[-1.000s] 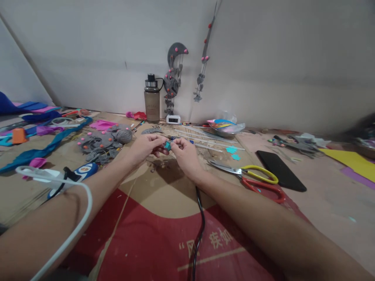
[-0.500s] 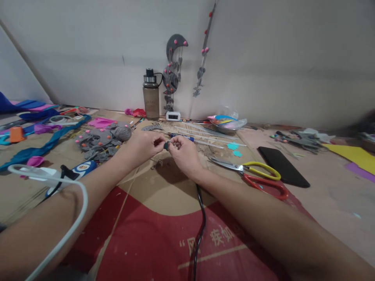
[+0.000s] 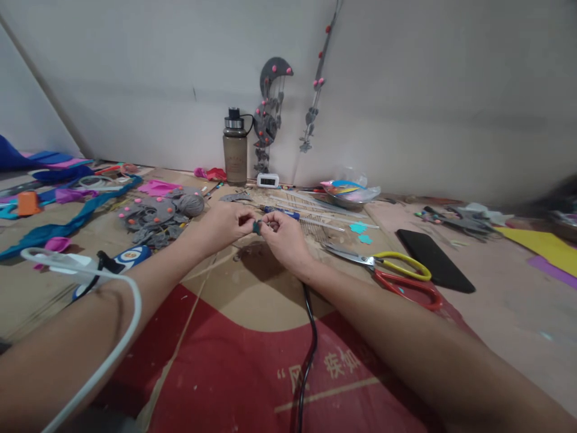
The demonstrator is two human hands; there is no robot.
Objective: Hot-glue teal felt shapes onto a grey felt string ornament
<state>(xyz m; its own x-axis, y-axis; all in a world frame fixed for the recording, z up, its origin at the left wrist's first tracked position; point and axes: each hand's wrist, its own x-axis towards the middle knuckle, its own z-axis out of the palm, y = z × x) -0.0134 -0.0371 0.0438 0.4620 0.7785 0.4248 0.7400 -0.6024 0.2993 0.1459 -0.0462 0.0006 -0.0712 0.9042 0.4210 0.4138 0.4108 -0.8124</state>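
Note:
A small dark green piece (image 3: 256, 227), too small to make out its kind, sits between my two hands above the cardboard (image 3: 265, 300). My left hand (image 3: 228, 222) pinches at its left side with thumb and forefinger. From the right, my right hand (image 3: 285, 237) grips the same piece with bent fingers. Just behind the hands lies a blue-handled tool (image 3: 283, 213), partly covered by them. A thin curl of thread or wire rests on the cardboard below the left hand. To the right are scissors (image 3: 376, 260) with one yellow and one red handle.
Grey felt pieces with a yarn ball (image 3: 191, 203) lie left. A bottle (image 3: 235, 150) and a small digital clock (image 3: 268, 180) stand by the wall. A black phone (image 3: 435, 260) lies right. A black cable (image 3: 311, 349) runs toward me; a white cable (image 3: 130, 325) crosses my left forearm.
The view has shifted slightly. Both hands stay together at nearly the same place, still pinching the green piece, with only small finger movement.

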